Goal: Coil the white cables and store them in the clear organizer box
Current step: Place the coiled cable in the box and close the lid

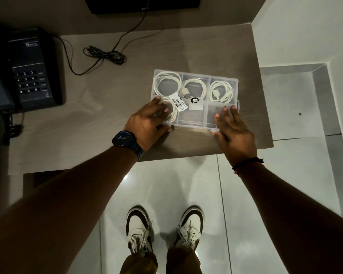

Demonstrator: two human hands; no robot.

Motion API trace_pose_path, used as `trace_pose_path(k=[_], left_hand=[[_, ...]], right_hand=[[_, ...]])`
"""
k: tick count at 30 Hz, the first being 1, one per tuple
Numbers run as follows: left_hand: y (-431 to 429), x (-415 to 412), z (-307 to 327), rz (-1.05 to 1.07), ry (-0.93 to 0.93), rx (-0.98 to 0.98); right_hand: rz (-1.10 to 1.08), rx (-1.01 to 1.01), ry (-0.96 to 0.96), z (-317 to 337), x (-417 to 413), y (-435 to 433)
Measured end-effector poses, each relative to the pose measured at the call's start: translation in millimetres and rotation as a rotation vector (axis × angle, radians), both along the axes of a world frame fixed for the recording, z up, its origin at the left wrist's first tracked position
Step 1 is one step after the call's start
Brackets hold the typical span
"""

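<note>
Both hands, left (147, 119) and right (233, 128), lie spread flat on the box (222, 113) lid (apparently pressing it shut) over coiled cables (167, 82).

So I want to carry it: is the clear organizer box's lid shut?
Shut: the lid lies flat over the coiled cables, both hands pressing it.

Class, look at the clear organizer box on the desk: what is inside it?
The clear organizer box holds four coiled white cables: three in the far compartments, one near-left, partly covered by the left hand. The other near compartments look empty; the right hand hides a corner.
</note>
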State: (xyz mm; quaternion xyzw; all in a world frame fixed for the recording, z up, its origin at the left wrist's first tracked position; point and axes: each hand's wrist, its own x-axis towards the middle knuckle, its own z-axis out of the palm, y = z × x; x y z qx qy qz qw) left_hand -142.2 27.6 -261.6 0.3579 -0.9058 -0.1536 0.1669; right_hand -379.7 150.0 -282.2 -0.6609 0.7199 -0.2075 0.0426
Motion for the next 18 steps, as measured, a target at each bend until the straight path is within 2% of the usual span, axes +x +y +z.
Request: trace_pose_path(k=[5, 9, 11, 14, 18], left_hand=[[6, -4, -2, 0.006, -0.032, -0.077], [6, -3, -3, 0.073, 0.044, 0.052], [3, 0, -2, 0.032, 0.052, 0.096], [-11, -4, 2, -0.073, -0.021, 0.059], [-35, -46, 14, -0.119, -0.125, -0.022]], right_hand=[[0.002, -0.040, 0.064, -1, 2, 2], [0.021, 0.009, 0.081, 2, 4, 2], [0.029, 0.003, 0.142, 4, 2, 2], [0.015, -0.071, 0.186, 5, -6, -1], [-0.021, 0.029, 0.177, 4, -34, -23]])
